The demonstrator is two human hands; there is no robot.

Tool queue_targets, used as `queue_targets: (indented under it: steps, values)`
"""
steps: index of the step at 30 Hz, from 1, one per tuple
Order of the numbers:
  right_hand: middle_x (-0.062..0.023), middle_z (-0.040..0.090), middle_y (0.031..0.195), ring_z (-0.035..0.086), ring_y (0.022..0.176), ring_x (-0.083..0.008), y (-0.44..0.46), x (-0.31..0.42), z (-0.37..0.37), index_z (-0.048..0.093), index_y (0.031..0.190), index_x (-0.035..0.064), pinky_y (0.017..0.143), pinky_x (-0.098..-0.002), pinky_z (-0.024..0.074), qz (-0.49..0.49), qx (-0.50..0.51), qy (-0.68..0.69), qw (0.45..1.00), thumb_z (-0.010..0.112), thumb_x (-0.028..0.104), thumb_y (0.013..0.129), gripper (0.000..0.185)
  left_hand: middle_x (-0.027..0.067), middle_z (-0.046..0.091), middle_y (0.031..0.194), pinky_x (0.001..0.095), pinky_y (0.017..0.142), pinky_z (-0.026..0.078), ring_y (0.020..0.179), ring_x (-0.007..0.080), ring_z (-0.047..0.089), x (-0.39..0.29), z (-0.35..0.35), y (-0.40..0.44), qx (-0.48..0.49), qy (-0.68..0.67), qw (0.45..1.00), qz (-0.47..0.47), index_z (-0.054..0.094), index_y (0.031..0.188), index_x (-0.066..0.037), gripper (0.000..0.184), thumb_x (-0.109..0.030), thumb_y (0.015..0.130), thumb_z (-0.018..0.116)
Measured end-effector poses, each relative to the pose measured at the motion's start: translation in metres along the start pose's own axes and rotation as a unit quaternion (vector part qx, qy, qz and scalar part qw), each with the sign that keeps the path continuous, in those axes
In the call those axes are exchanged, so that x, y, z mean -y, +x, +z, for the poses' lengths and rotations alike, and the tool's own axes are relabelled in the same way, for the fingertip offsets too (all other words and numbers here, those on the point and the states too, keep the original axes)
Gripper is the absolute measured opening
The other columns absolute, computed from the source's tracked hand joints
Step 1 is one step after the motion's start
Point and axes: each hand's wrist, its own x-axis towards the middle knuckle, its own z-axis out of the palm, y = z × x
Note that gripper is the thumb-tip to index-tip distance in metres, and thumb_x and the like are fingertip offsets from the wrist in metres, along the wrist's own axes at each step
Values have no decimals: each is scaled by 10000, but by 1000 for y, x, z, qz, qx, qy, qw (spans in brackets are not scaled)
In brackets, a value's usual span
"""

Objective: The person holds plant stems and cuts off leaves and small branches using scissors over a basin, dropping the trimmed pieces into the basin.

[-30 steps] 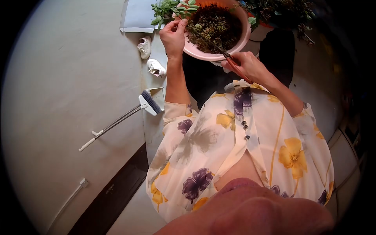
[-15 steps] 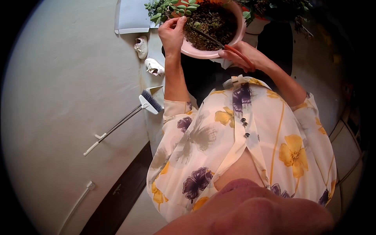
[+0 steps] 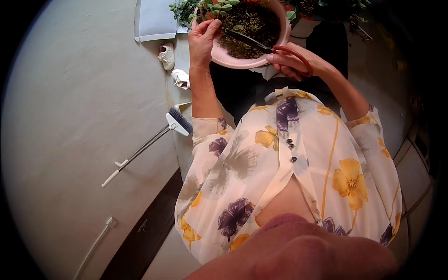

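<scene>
My left hand (image 3: 204, 39) pinches a leafy green stem (image 3: 219, 8) between thumb and fingertips, at the left rim of a pink basin (image 3: 228, 59). In the basin lies a dark, crumbly mass of brown and green bits (image 3: 261, 28). My right hand (image 3: 298, 60) is closed around the red handles of a pair of scissors (image 3: 261, 45). The dark blades reach left over the basin, with their tips close to my left fingers. Whether the blades are parted is hard to make out.
More green foliage (image 3: 182, 13) stands at the upper left, and another plant (image 3: 322, 7) at the upper right. White shoes (image 3: 180, 78), a broom (image 3: 175, 122) and a pale grey panel (image 3: 155, 21) are on the left. A white cable (image 3: 95, 242) runs at the lower left.
The scissors have turned slightly and their red handle loop shows wider in my right hand. My left hand stays pinched on the stem and has shifted slightly left.
</scene>
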Motion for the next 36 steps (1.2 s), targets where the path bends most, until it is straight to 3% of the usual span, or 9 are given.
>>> queue_targets:
  steps: [6, 12, 14, 18, 20, 23, 27, 33, 36]
  values:
    - [-1, 458, 513, 453, 366, -89, -2, 2, 4, 528, 702, 41, 338, -224, 379, 21, 15, 60, 998, 629, 519, 920, 535, 37, 714, 898, 221, 696, 553, 759, 92, 657, 0, 0, -3, 21, -24, 999, -3, 722, 1036, 5, 212, -156, 899, 739]
    - [3, 451, 489, 454, 359, -90, -1, 2, 3, 522, 681, 41, 339, -227, 380, 4, -1, 29, 1000, 632, 525, 918, 550, 40, 719, 955, 206, 734, 534, 810, 90, 660, -1, 2, 0, 40, -10, 999, 5, 715, 1074, 0, 216, -142, 912, 722]
    - [-6, 473, 449, 513, 348, -101, 1, 1, 4, 541, 612, 59, 327, -221, 410, -29, -22, -6, 999, 574, 660, 891, 663, 43, 720, 969, 209, 757, 529, 836, 94, 661, 3, 1, 7, 49, 7, 999, 11, 715, 1082, 0, 220, -140, 913, 720]
    - [-7, 464, 441, 472, 328, -92, 15, -12, 9, 536, 622, 61, 321, -222, 386, -40, -41, -12, 998, 588, 607, 915, 621, 22, 706, 921, 206, 751, 487, 835, 82, 623, 30, -8, 27, 49, -5, 998, 25, 724, 1067, 3, 223, -139, 896, 741]
    - [42, 399, 464, 352, 345, -58, 16, -15, 14, 517, 696, 67, 340, -216, 253, -61, -52, 145, 986, 584, 499, 964, 513, 1, 694, 856, 202, 710, 461, 786, 66, 591, 34, -6, 30, 35, -19, 999, 20, 739, 1036, 3, 214, -143, 881, 760]
    - [71, 318, 485, 263, 373, -46, 14, -16, 12, 507, 744, 80, 348, -234, 195, 13, 13, 338, 941, 562, 486, 983, 474, 7, 693, 845, 199, 677, 461, 766, 57, 595, 36, -5, 24, 4, -38, 999, -13, 736, 1028, -3, 200, -144, 887, 752]
    - [82, 344, 555, 287, 429, -37, 5, -23, 10, 504, 820, 104, 383, -216, 221, 34, 32, 377, 925, 545, 488, 992, 423, 12, 696, 833, 205, 630, 473, 708, 65, 603, 38, -7, 20, -35, -47, 998, -6, 720, 968, 3, 167, -151, 905, 733]
    - [72, 403, 579, 382, 439, -51, -9, -23, 14, 489, 793, 120, 409, -215, 298, 7, -17, 195, 981, 499, 583, 976, 499, 57, 686, 777, 242, 597, 536, 645, 116, 632, 29, -5, 18, -100, 62, 991, 60, 702, 925, 34, 180, -143, 908, 725]
    - [-18, 476, 522, 479, 501, -122, -19, -15, 24, 692, 867, 2, 486, -322, 360, 35, -83, -87, 992, 530, 674, 912, 693, 75, 679, 760, 256, 562, 545, 612, 127, 630, 25, -1, 17, -126, 79, 987, 65, 693, 905, 56, 192, -133, 908, 721]
